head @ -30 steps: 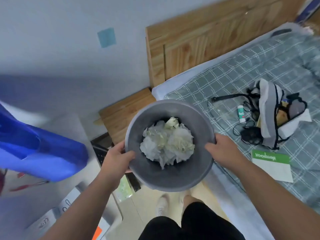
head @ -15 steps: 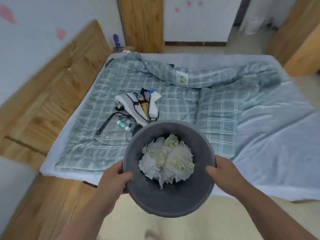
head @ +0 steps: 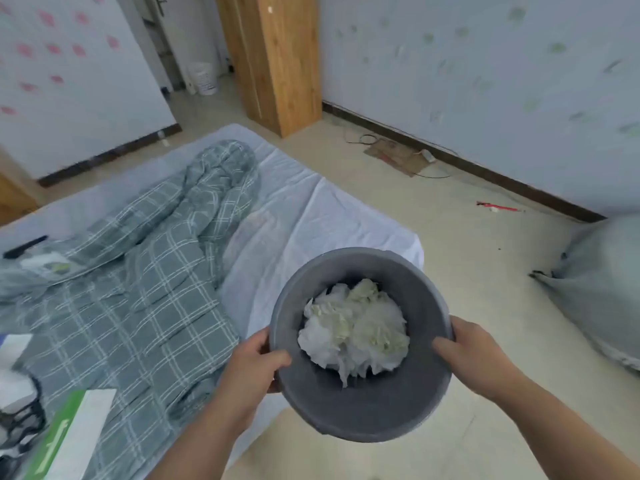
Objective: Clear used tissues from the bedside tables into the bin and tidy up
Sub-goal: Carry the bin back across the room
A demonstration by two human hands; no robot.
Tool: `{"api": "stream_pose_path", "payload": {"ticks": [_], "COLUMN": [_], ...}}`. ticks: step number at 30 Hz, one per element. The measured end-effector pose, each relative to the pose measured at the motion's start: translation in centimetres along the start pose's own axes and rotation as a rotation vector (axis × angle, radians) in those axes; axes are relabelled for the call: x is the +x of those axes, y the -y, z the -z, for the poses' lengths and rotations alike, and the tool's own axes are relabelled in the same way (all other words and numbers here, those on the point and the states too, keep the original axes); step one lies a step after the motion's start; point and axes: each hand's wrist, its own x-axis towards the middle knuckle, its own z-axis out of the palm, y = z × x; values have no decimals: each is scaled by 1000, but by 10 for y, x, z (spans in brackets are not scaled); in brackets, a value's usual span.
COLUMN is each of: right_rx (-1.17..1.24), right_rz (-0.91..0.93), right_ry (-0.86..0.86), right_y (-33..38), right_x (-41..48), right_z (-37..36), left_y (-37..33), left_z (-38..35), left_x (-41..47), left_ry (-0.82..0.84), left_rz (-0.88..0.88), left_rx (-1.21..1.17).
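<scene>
Crumpled white tissues [head: 353, 327], some stained yellowish, are piled in the bottom of the grey bin [head: 363, 410]. The bin is off the ground, carried just past the bed's [head: 311, 209] corner, above the pale floor [head: 467, 237]. The left hand [head: 252, 368] clamps the near-left rim, thumb hooked inside, fingers curled round the outside. The right hand [head: 474, 358] grips the right rim the same way, thumb in and fingers wrapped behind. To the left, a checked quilt [head: 156, 306] lies rumpled on the bed, with a green-and-white box [head: 69, 434] at its near edge. A wooden wardrobe [head: 284, 64] stands ahead, and a grey sack [head: 602, 289] sits far right.
</scene>
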Motion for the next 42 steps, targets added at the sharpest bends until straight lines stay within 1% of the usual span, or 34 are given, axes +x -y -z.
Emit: {"api": "stream_pose_path", "payload": {"ticks": [4, 8, 14, 18, 21, 24, 26, 29, 32, 34, 36, 39, 42], "right_rx": [101, 195, 267, 280, 295, 323, 328, 342, 312, 298, 258, 189, 119], "right_rz": [-95, -204, -360, -389, -406, -421, -454, -469, -464, -438, -377, -267, -185], "right_ry": [-143, -270, -381, -504, -589, -654, -647, -605, -540, -500, -452, -358, -266], "right_y": [-35, -64, -95, -91, -94, -114, -132, -161, -182, -183, -171, -134, -95], "right_x": [20, 51, 119, 163, 194, 230, 259, 319, 387, 431, 478, 553, 632], "right_z": [72, 118, 180, 240, 289, 332, 355, 397, 451, 487, 520, 559, 573], "left_y": [-62, -105, -163, -229, -276, -303, -313, -337, -365, -388, -414, -451, -473], "left_z": [-77, -149, -250, -315, -370, -427, -464, -520, -567, -585, -590, -580, -561], "left_x": [51, 112, 222, 283, 318, 354, 377, 419, 463, 487, 508, 546, 589], "left_ry": [143, 256, 418, 532, 572, 606, 602, 571, 531, 499, 450, 341, 235], "left_rz": [-43, -70, -63, -78, -130, -132, -120, -54, -58, -63, -81, -103, -99], "left_rx": [110, 185, 249, 304, 345, 340, 364, 364, 354, 329, 287, 223, 164]}}
